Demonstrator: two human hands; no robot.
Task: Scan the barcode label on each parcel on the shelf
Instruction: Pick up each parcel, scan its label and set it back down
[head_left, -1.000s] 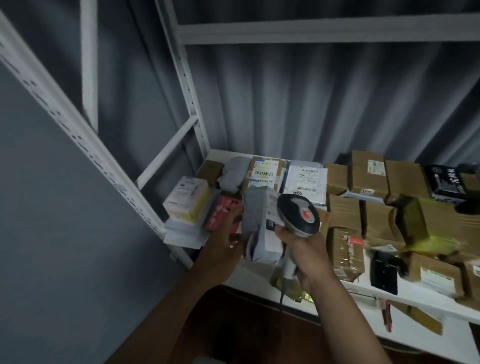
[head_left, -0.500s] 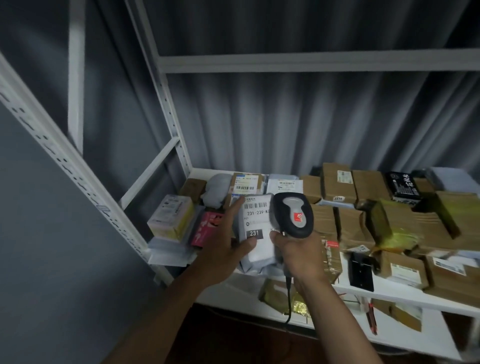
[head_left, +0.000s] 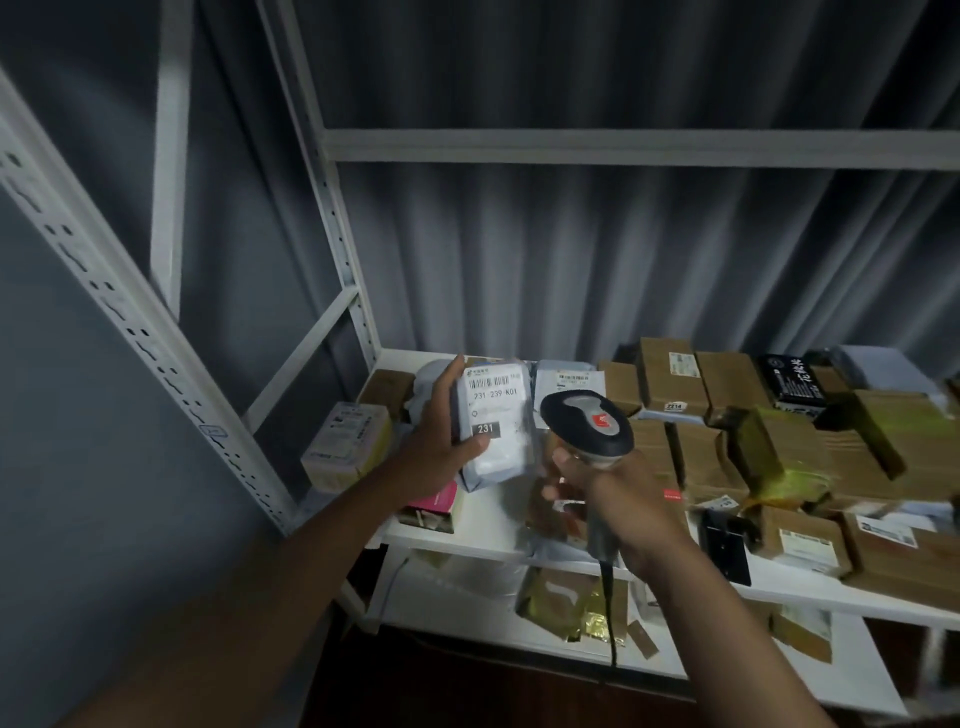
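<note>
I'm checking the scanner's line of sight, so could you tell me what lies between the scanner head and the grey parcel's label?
Nothing: in the head view the scanner sits just right of the grey parcel, with only a bare gap between.

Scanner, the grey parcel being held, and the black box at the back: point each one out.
scanner (head_left: 589, 422), head view, on the top of its dark head.
grey parcel (head_left: 493, 410), head view, on its white label.
black box (head_left: 789, 380), head view, on its printed top face.
</note>
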